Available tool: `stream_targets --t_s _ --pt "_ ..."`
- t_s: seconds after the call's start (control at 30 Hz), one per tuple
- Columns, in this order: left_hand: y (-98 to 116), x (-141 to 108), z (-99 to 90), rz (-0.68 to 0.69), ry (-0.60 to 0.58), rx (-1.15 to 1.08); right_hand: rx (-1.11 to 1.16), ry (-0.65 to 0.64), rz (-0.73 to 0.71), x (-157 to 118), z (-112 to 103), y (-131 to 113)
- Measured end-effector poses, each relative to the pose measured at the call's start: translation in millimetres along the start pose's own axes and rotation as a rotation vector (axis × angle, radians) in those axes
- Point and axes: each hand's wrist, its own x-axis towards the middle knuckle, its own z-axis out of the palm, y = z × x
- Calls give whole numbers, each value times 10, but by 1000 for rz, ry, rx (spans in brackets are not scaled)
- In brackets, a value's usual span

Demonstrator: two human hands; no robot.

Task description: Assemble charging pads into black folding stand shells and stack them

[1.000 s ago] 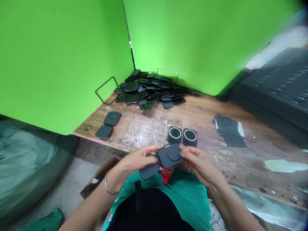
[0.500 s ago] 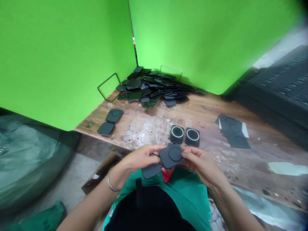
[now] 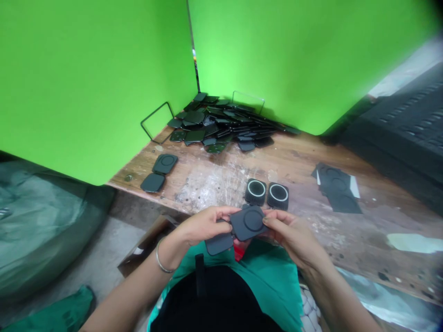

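Note:
Between my hands, over the table's front edge, is a dark grey folding charging pad (image 3: 246, 227), unfolded into two square panels; one panel has a raised ring. My left hand (image 3: 209, 226) grips it near the hinge, thumb on top. My right hand (image 3: 281, 224) pinches the ringed panel at its right edge, thumb on the surface and the other fingers partly hidden underneath. Just beyond the hands lie two black square pads with white rings, a left one (image 3: 256, 190) and a right one (image 3: 278, 194). A similar unfolded pad (image 3: 165, 163) rests at the table's left.
Many dark flat panels (image 3: 218, 122) are heaped in the back corner against green partitions (image 3: 277, 55). Dark sheets with circular marks (image 3: 338, 186) lie on the right of the wooden table (image 3: 221, 180). A large black ridged object (image 3: 408, 110) stands at the far right.
Both hands keep their hold on the charging pad with almost no movement. The whole view has shifted very slightly.

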Motion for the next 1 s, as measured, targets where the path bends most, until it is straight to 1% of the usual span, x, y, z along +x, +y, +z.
stream_targets --t_s 0.2,0.3,0.37,0.43,0.5,0.57,0.73,1.0 --pt "-18 -7 19 -4 76 2 -46 -22 -43 16 -57 46" --pt "-51 -4 18 18 140 94 -105 29 -100 -6 -33 36" --pt "-70 -1 16 38 173 142 -164 82 -161 -32 4 19" --pt "-79 -1 16 58 190 169 -256 124 -257 -58 36 4" --pt "-75 -5 21 77 205 201 -354 144 -353 -76 46 0" --pt "-61 -13 32 94 212 230 -415 140 -401 -81 33 7" --pt "-16 -38 68 120 192 238 -451 121 -414 -67 -9 36" --pt "-1 -44 81 137 215 257 -433 175 -467 -61 94 34"
